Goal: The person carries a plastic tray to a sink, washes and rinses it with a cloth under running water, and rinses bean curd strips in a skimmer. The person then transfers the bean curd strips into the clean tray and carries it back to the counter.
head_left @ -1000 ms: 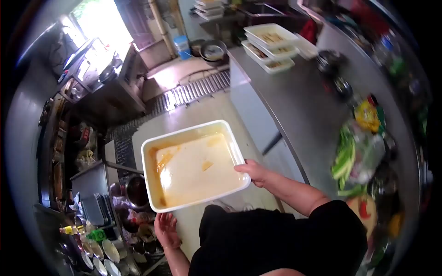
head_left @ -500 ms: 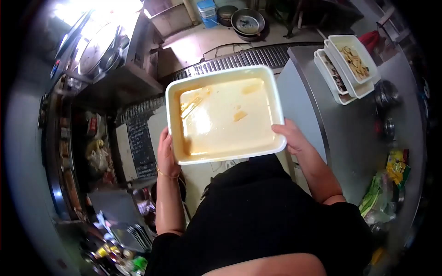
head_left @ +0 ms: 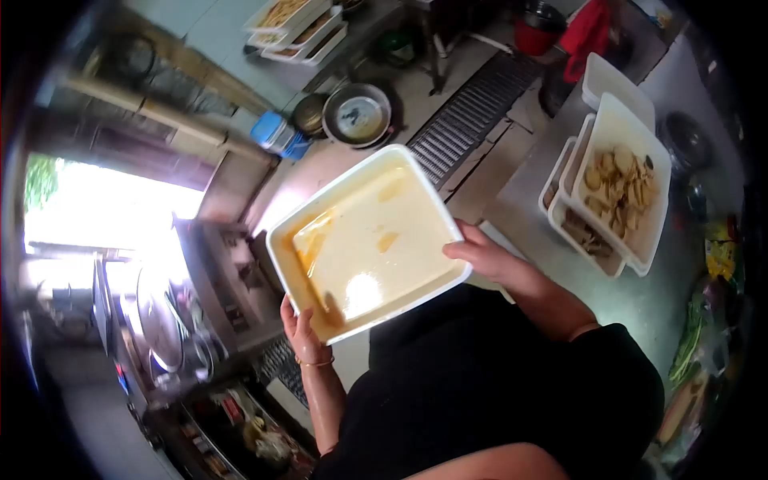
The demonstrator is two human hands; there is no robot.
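A white rectangular plastic tub point(head_left: 364, 252) is held out in front of my body, tilted in view, with yellowish oily residue and a few small flat scraps inside. My left hand point(head_left: 306, 332) grips its lower left corner, thumb over the rim. On the right side, my right hand point(head_left: 484, 252) is closed round the tub's edge with the thumb on the rim. The fingers beneath the tub are hidden. To the right, a stack of white tubs point(head_left: 624, 192) on the steel counter holds sliced, browned food in its top one.
The steel counter point(head_left: 520, 184) runs along my right, with leafy greens point(head_left: 690, 336) farther down. A floor drain grate point(head_left: 472, 120) crosses the floor ahead, near a large metal pan point(head_left: 358, 116) and a blue-lidded bucket point(head_left: 276, 132). More food trays point(head_left: 296, 36) stand at the back; a stove area is left.
The view has swung to the left, bringing the bright window and back trays into sight. Both hands still hold the tub, which now appears rotated anticlockwise and slightly left.
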